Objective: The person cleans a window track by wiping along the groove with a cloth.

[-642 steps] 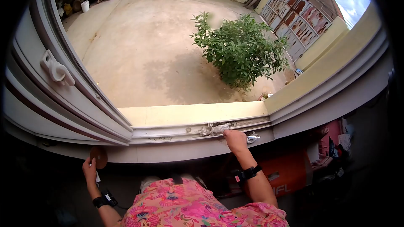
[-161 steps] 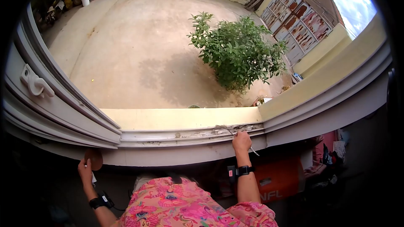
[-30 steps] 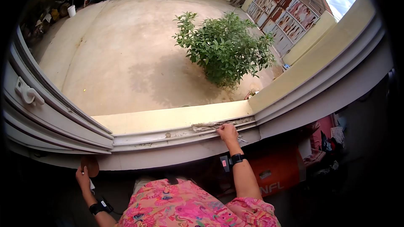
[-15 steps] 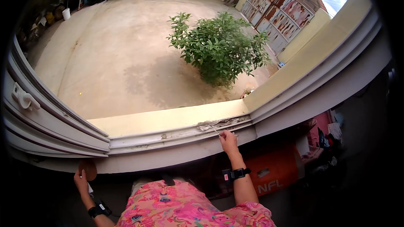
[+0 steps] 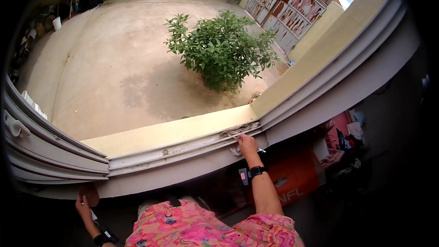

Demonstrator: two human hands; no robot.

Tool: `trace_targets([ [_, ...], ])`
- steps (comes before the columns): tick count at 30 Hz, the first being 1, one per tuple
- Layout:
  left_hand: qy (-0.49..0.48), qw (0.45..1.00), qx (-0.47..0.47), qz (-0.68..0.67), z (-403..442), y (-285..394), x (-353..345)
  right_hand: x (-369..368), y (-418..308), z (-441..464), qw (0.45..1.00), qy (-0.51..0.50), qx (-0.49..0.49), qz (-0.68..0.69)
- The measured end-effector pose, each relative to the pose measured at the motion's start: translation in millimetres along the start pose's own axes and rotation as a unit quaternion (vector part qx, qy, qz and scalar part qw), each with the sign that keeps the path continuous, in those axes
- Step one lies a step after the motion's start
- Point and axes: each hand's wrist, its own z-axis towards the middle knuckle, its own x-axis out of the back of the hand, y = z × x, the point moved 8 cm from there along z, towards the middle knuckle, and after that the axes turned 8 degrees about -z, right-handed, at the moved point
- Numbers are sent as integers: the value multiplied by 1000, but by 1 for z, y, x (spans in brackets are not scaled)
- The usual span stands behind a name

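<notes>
My right hand is closed on a thin, light-coloured stick-like tool whose exact kind I cannot make out. Its tip rests in the white window track, where a strip of grey, crumbly dirt lies near the right corner. Below the track, a small greyish clump sits on the sill beside this hand. At lower left, my left hand grips a round brown disc by its lower edge, close to the sill's front edge. Something white shows by the left wrist.
White sliding window panels stand at the left, with a latch. Outside are a leafy bush, a concrete yard and a rusty gate. Below the sill lies an orange item marked NFL, with pink things beside it.
The view has shifted, so the yard and window appear farther left. My right hand has turned over the track, and the tool lies flatter. The left hand still holds the disc.
</notes>
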Motion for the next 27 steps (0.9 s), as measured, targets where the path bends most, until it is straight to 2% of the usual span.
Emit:
trace_targets([
  [5,-3,1000,-3,11,1,1,0,4,25,16,999,-17,-25,-15],
  [6,-2,1000,-3,11,1,1,0,13,27,15,999,14,-20,-25],
  [9,-5,1000,15,21,0,-1,1,25,44,12,997,18,-66,-37],
  [11,-12,1000,14,10,0,-4,0,27,51,9,998,26,-55,-12],
  [14,-4,1000,21,0,0,-3,0,35,65,-1,989,-30,-138,39],
  [15,-5,1000,21,0,0,-3,-1,40,65,-3,989,-30,-138,39],
  [17,0,1000,8,21,2,-4,1,58,72,-7,983,48,-175,7],
  [23,-20,1000,11,13,5,-18,3,40,88,25,975,56,-206,-62],
  [27,-29,999,12,17,0,5,1,32,96,37,966,84,-234,-68],
])
